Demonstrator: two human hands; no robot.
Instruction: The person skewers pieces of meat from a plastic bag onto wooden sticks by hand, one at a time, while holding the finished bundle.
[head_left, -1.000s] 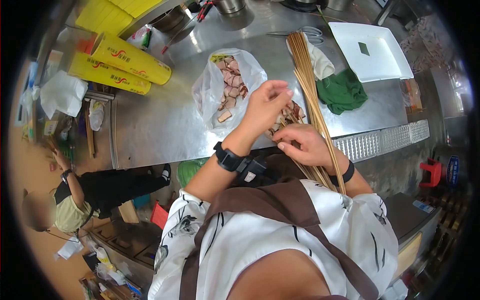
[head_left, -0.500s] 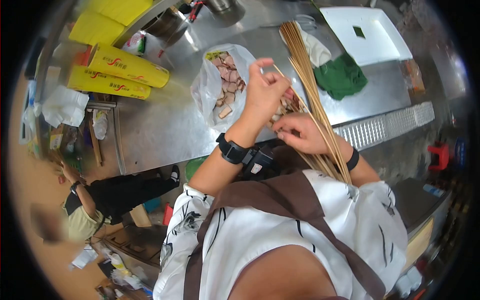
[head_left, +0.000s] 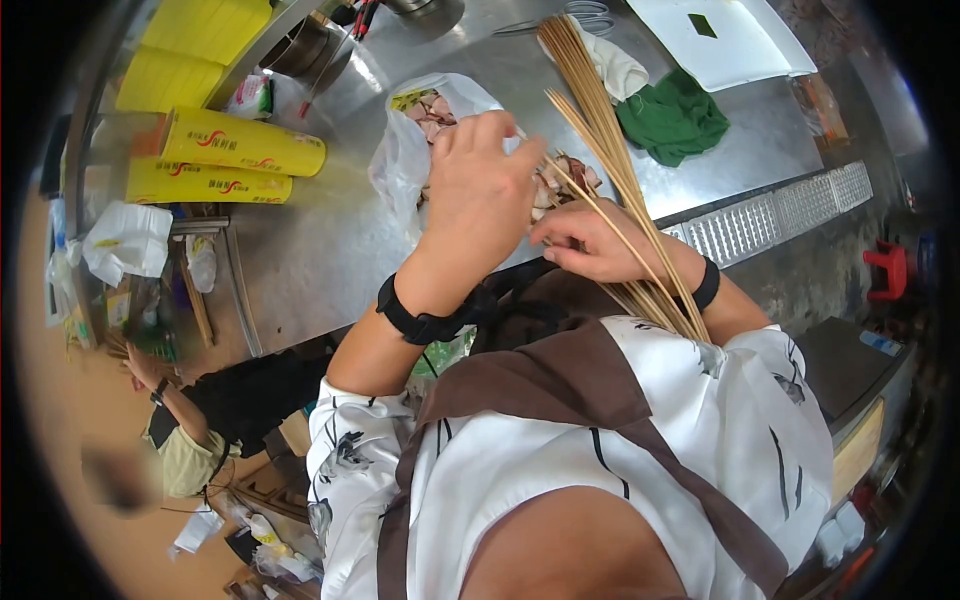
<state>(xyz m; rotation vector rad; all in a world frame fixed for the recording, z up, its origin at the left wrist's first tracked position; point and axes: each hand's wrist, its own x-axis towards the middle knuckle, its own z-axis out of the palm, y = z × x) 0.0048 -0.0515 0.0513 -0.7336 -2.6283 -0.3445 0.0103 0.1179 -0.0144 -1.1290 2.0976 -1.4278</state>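
My left hand is over the front of a white plastic bag, its thumb held away from the fingers and nothing visible in it. Cut pieces of pinkish-brown meat show inside the bag. My right hand is closed, thumb near the curled forefinger; what it grips is hidden. Just beyond it lie more meat pieces, some apparently on skewers. A large bundle of thin bamboo skewers runs from the table past my right hand to my apron, and some cross over that forearm.
Yellow boxed rolls lie at the left of the steel table. A green cloth, a white cloth and a white tray are at the back right. Another person is at lower left.
My left hand has moved left from the skewer tip to over the bag, and its fingers have spread. My right hand stays beside the skewers, almost unmoved. The view has shifted slightly.
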